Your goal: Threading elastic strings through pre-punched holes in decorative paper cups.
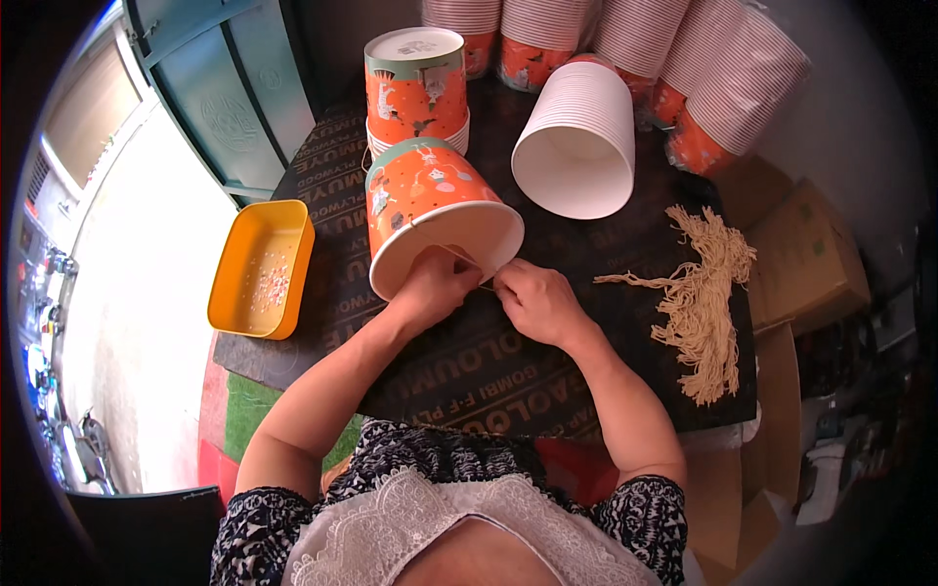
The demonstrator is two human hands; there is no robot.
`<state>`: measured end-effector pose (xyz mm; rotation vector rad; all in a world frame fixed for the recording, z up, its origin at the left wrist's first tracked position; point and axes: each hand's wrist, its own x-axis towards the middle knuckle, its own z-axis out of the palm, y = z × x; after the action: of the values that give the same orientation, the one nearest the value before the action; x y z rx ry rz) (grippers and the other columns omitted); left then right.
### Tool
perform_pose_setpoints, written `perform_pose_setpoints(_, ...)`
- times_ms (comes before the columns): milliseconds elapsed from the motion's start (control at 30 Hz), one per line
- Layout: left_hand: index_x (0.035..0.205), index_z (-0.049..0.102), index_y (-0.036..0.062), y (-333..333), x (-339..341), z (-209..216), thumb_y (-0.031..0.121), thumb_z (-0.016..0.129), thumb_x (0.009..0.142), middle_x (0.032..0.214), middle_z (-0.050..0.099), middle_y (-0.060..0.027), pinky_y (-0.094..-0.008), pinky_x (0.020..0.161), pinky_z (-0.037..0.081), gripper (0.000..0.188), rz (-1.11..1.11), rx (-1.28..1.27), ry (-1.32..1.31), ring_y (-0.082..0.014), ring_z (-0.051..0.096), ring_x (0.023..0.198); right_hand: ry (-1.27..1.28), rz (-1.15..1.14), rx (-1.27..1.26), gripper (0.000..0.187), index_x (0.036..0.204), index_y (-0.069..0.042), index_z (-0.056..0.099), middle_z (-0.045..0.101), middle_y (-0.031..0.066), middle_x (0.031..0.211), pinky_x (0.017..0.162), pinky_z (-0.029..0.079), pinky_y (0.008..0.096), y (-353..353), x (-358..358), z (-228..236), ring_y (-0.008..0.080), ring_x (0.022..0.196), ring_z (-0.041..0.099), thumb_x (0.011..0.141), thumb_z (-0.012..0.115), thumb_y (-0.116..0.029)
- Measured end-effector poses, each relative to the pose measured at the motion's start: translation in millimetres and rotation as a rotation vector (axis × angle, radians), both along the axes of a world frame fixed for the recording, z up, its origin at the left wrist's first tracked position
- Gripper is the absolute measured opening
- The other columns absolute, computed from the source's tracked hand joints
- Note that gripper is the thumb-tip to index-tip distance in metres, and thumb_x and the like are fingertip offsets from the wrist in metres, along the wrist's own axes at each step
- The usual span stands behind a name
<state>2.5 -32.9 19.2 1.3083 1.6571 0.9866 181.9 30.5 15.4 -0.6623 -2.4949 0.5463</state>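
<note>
An orange paper bucket [430, 188] with a green band lies tilted on the black board, its white mouth facing me. My left hand [438, 286] reaches just into the mouth, fingers closed on a thin beige cord [457, 254]. The cord runs across the lower rim. Beside that rim, my right hand [535, 301] pinches with thumb and fingers where the cord passes; its very end is hidden. Off to the right lies a loose bundle of beige cords [708, 303], one strand trailing toward my right hand.
Upside-down orange buckets [416, 93] stand stacked behind. A nested white bucket stack [576, 146] lies on its side. More wrapped stacks [738, 83] line the back. A yellow tub [262, 269] with small bits sits left. Cardboard boxes [806, 256] are beyond the board's right edge.
</note>
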Motion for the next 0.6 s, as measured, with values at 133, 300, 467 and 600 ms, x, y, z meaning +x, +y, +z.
perform_pose_setpoints(133,0.081,0.066,-0.0048,0,-1,0,0.008,0.06,0.079,0.072,0.066,-0.0153,-0.0338,0.063,0.048,0.014,-0.068,0.107,0.151,-0.0206,0.063,0.067,0.067,-0.059,-0.134,0.009,0.084,-0.002,0.058,0.062,0.0161,0.086,0.067,0.049,0.0465,2,1,-2,0.0385,0.079,0.062,0.084,0.059,-0.012)
perform_pose_setpoints(300,0.079,0.066,-0.0033,-1,2,-7,0.006,0.064,0.074,0.071,0.064,-0.0158,-0.0365,0.067,0.049,0.011,-0.182,0.362,0.267,-0.0273,0.064,0.068,0.153,-0.108,-0.184,0.006,0.08,0.001,0.058,0.059,0.015,0.076,0.06,0.047,0.0378,-2,-2,-5,0.0316,0.068,0.06,0.08,0.062,-0.004)
perform_pose_setpoints(467,0.077,0.066,-0.0027,0,8,-10,0.006,0.064,0.074,0.075,0.064,-0.0181,-0.0386,0.068,0.049,0.01,-0.169,0.347,0.374,-0.0317,0.064,0.072,0.16,-0.096,-0.138,0.007,0.08,0.002,0.058,0.058,0.0156,0.075,0.059,0.046,0.0377,-1,-3,-8,0.0321,0.067,0.06,0.079,0.063,-0.004)
perform_pose_setpoints(600,0.075,0.065,-0.0031,1,11,-11,0.006,0.062,0.075,0.077,0.063,-0.0206,-0.039,0.069,0.049,0.009,-0.127,0.399,0.432,-0.0335,0.063,0.073,0.174,-0.084,-0.129,0.008,0.081,0.002,0.058,0.058,0.0162,0.075,0.059,0.046,0.0378,1,-2,-9,0.0334,0.066,0.059,0.08,0.063,-0.004)
